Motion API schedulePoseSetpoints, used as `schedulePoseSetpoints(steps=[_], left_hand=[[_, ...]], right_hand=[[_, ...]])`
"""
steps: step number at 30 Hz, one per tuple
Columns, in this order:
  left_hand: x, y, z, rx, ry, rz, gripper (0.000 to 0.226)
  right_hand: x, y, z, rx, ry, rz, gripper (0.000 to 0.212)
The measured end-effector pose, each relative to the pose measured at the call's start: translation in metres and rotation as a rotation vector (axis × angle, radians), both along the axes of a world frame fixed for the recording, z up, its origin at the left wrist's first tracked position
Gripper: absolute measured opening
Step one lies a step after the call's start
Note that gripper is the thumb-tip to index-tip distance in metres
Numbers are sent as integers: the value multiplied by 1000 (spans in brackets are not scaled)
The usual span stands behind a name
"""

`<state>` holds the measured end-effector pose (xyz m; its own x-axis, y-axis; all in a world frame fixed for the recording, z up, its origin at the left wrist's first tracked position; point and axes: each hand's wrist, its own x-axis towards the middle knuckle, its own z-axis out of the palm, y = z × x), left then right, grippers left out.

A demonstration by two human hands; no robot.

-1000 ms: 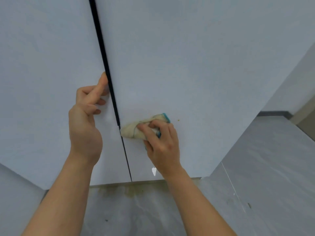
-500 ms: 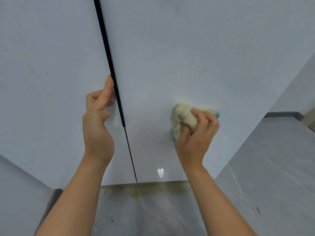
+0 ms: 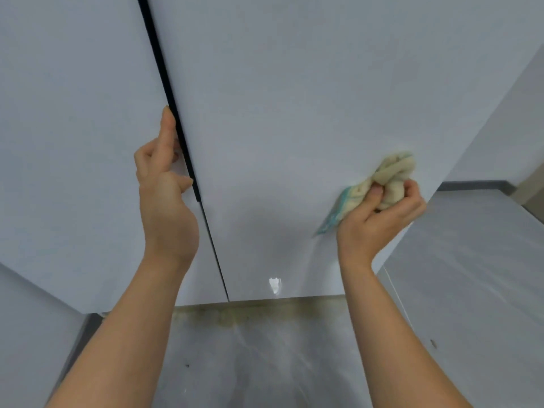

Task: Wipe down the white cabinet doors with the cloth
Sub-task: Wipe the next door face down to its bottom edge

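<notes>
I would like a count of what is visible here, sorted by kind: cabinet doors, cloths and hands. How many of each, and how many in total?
Cabinet doors: 2, the left door and the right door
Cloths: 1, the cloth, bunched in the right hand
Hands: 2, the right hand and the left hand, at the dark gap between the doors
Total: 5
</notes>
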<state>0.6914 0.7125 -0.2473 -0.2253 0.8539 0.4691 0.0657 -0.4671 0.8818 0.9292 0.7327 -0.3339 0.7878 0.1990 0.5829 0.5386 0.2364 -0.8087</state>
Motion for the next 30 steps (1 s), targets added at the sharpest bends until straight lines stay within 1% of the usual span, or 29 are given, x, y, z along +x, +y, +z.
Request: schedulePoseSetpoints(steps=[1,2,4,6,7,9,11,13,15,17,18,19,22,25,28,30], left_hand=[[2,0,0,1,-25,8,75],[1,-1,2,-1,-67,17,74],[2,1,2,8,-168,23,73],[5,2,-2,-2,-254,34,70],[6,2,-5,-15,-264,69,66],[6,4,-17,-73,-241,181,51],[5,3,-35,-158,-210,286,30],[8,1,-49,-227,-180,330,16],[12,-1,-60,-268,-124,347,14],[16,-1,-64,-286,-86,336,15],[19,-2,-66,-295,-84,319,15],[21,-4,-68,-297,-87,298,15],[31,-10,-72,-277,-98,227,14],[29,-14,-71,-305,-122,245,11],[13,-5,-66,-375,-169,327,13],[5,-1,-63,-393,-176,356,14]], right_hand=[[-17,-1,-13,-36,-26,29,34],[-42,-4,-31,-89,-105,114,35],[-93,-15,-62,-243,-345,326,39],[-128,-23,-83,-367,-531,459,43],[-137,-24,-85,-383,-564,477,44],[-134,-19,-77,-363,-554,459,43],[-116,-17,-64,-287,-483,425,39],[-91,-14,-53,-210,-346,355,34],[-62,-9,-43,-133,-130,249,33],[-22,-2,-35,-43,175,108,34],[1,1,-34,-13,289,38,36],[22,3,-35,-3,341,-12,39],[66,3,-54,-55,318,-42,44],[76,1,-77,-57,471,-75,42],[55,-5,-95,-117,458,-40,42],[31,-5,-98,-115,455,-32,41]])
